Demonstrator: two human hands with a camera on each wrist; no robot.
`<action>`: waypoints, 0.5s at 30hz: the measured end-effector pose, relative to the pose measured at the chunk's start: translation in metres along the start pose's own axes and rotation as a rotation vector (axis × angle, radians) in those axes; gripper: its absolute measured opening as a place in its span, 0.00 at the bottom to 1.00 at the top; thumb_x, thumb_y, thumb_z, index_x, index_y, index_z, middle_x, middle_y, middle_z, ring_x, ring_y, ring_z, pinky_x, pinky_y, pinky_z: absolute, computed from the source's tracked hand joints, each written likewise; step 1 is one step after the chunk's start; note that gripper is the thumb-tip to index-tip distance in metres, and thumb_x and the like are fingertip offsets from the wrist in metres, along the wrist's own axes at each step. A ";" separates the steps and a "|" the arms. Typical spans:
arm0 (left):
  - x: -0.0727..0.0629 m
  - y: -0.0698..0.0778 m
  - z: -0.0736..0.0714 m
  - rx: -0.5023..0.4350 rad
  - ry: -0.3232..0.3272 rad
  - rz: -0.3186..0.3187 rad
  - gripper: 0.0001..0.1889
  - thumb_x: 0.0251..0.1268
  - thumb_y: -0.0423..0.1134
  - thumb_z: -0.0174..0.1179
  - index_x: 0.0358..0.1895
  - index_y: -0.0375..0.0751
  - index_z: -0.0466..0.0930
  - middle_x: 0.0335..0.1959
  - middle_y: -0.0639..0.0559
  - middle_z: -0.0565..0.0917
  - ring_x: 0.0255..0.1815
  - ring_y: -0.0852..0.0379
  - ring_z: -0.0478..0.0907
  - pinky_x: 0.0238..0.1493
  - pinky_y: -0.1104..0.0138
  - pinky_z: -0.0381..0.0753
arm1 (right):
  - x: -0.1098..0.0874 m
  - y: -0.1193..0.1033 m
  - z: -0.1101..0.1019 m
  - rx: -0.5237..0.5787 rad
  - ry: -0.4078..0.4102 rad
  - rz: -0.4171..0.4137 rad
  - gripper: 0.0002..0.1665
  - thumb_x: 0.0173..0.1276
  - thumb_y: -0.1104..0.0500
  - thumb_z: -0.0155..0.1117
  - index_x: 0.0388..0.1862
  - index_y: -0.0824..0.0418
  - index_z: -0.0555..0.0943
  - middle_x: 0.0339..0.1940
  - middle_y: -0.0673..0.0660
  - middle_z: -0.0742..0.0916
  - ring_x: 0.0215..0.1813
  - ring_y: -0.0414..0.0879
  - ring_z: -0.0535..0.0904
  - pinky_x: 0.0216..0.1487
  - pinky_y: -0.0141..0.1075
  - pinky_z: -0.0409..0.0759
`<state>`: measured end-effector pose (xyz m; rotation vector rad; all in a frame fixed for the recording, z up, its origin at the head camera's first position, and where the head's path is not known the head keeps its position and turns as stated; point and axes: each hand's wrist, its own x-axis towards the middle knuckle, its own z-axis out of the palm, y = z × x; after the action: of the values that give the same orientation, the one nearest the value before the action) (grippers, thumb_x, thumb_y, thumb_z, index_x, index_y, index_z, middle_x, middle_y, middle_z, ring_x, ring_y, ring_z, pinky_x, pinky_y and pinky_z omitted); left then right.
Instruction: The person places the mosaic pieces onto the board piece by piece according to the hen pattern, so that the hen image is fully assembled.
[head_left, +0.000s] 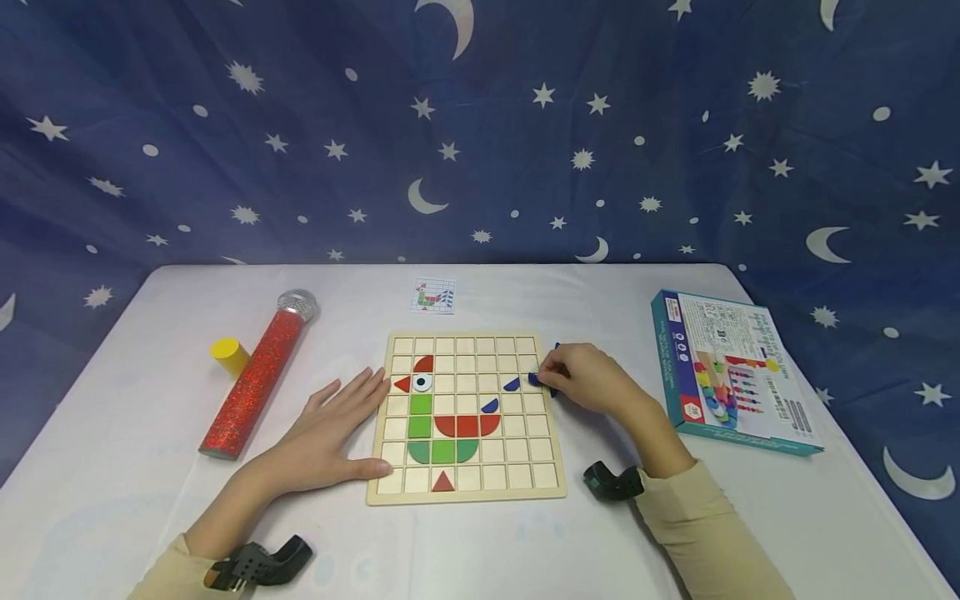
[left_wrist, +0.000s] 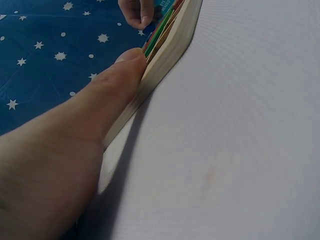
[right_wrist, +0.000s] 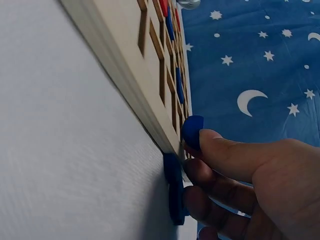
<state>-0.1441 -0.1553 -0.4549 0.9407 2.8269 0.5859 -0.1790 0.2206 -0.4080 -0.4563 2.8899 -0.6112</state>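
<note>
A wooden grid board (head_left: 467,497) lies on the white table with red and green pieces and a round eye piece (head_left: 422,382) in a bird-like shape. Two blue pieces (head_left: 512,384) sit in cells on its right half. My left hand (head_left: 318,437) rests with spread fingers at the board's left edge, the thumb (left_wrist: 131,60) touching the rim. Between thumb and fingers my right hand (head_left: 592,379) pinches a blue rounded piece (right_wrist: 192,132) over the right edge. More blue pieces (right_wrist: 175,195) lie against the board there, partly hidden by the fingers.
Behind the board lies a small pattern card (head_left: 432,297). A red glittery microphone (head_left: 258,375) and a yellow cylinder (head_left: 229,356) are on the left. To the right lies a teal-edged box (head_left: 738,371). A starry blue cloth (head_left: 480,192) hangs at the back.
</note>
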 end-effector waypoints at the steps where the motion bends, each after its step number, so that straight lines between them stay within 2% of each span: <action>1: 0.000 0.000 0.000 -0.001 -0.002 -0.001 0.56 0.48 0.75 0.56 0.75 0.43 0.50 0.78 0.50 0.49 0.79 0.47 0.42 0.74 0.47 0.39 | 0.000 -0.001 0.001 0.001 -0.001 0.001 0.07 0.67 0.54 0.63 0.34 0.56 0.84 0.23 0.45 0.83 0.27 0.38 0.73 0.31 0.33 0.74; 15: 0.000 0.000 0.000 -0.003 -0.005 -0.004 0.56 0.48 0.75 0.56 0.75 0.43 0.50 0.78 0.50 0.49 0.79 0.47 0.42 0.73 0.47 0.39 | 0.001 -0.007 0.006 -0.021 0.021 0.020 0.09 0.65 0.51 0.64 0.28 0.53 0.82 0.22 0.45 0.80 0.26 0.39 0.72 0.30 0.32 0.71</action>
<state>-0.1441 -0.1550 -0.4546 0.9339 2.8218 0.5863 -0.1770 0.2125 -0.4105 -0.4253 2.9197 -0.5869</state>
